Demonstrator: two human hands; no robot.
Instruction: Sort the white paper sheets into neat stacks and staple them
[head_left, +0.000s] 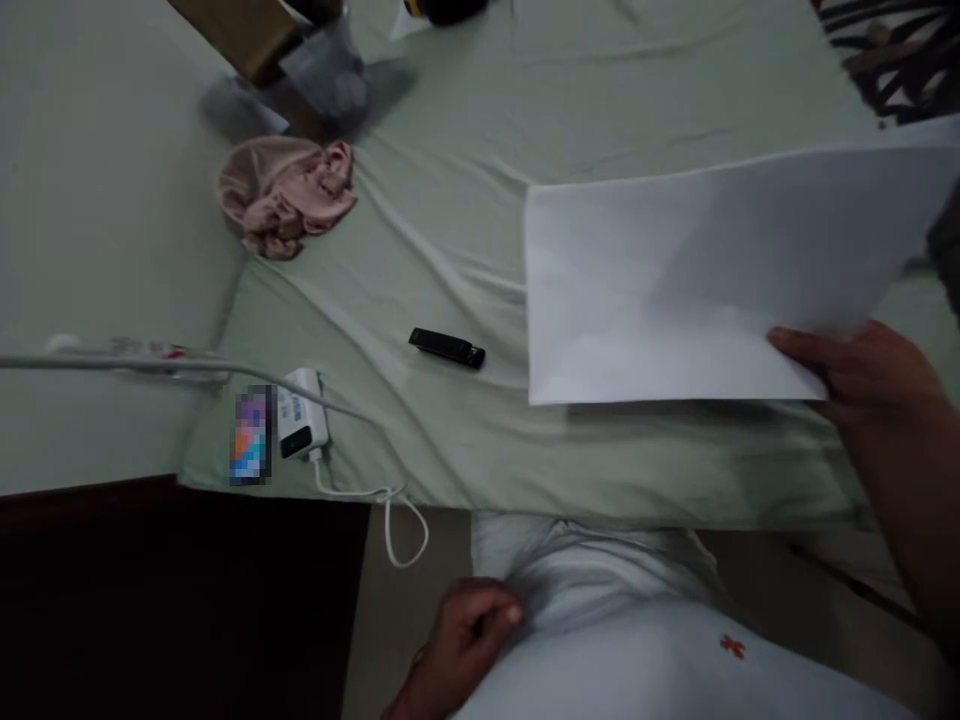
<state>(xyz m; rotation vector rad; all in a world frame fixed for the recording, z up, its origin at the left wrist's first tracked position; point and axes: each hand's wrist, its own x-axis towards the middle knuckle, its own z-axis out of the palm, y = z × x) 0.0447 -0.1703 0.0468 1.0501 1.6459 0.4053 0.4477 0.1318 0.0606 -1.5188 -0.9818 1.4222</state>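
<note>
My right hand (870,385) grips white paper (675,280) by its near edge, thumb on top and fingers underneath. The paper is blank on the visible side and held above the bed; I cannot tell if it is one sheet or more. My left hand (476,635) is low in front of my shirt, fingers curled closed, with nothing visible in it. Between the paper and the pink cloth, a small black stapler (447,347) lies on the pale green bedsheet (450,440), apart from both hands.
A white power bank (302,415) with a white cable (409,560) lies beside a phone (251,435) at the bed's left corner. Behind them is a crumpled pink cloth (296,195). A brown box (244,35) stands by the wall. A grey cable (150,364) crosses the left side.
</note>
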